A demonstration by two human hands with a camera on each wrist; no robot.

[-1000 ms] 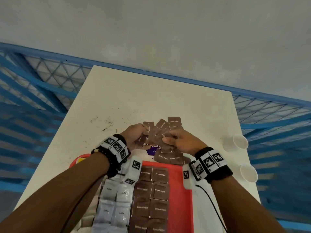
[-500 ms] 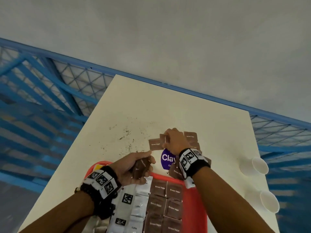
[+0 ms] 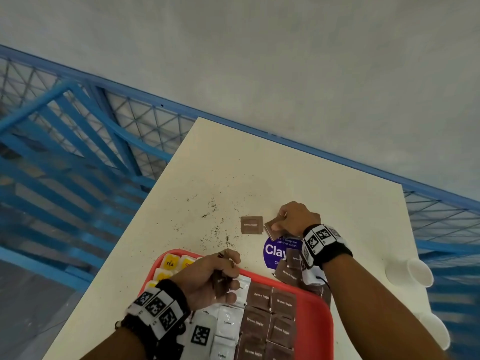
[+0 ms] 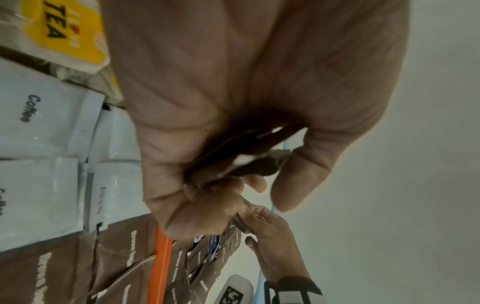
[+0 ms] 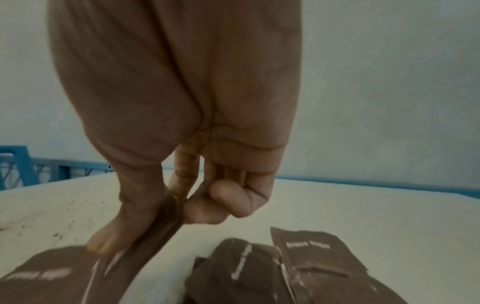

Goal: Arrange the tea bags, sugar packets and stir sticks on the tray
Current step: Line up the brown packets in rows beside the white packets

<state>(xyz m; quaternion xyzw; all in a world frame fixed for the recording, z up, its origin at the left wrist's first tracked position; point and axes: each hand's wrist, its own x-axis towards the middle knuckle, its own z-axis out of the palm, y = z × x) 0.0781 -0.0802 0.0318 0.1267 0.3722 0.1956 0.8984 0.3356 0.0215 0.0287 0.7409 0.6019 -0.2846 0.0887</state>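
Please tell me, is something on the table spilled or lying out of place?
Yes. Dark specks are scattered over the table beyond the red tray, like a spill. Loose brown sugar packets lie jumbled over a blue sticker, off the tray.

Matt brown paper sugar packets [image 3: 270, 310], glossy white coffee sachets [image 4: 46, 121], smooth red plastic tray [image 3: 320, 320], matt cream table [image 3: 259, 172]

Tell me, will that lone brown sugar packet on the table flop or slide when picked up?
The brown sugar packet lies flat and thin, so it is probably light and slides easily. The one the right hand pinches keeps its shape, suggesting they bend a little rather than droop.
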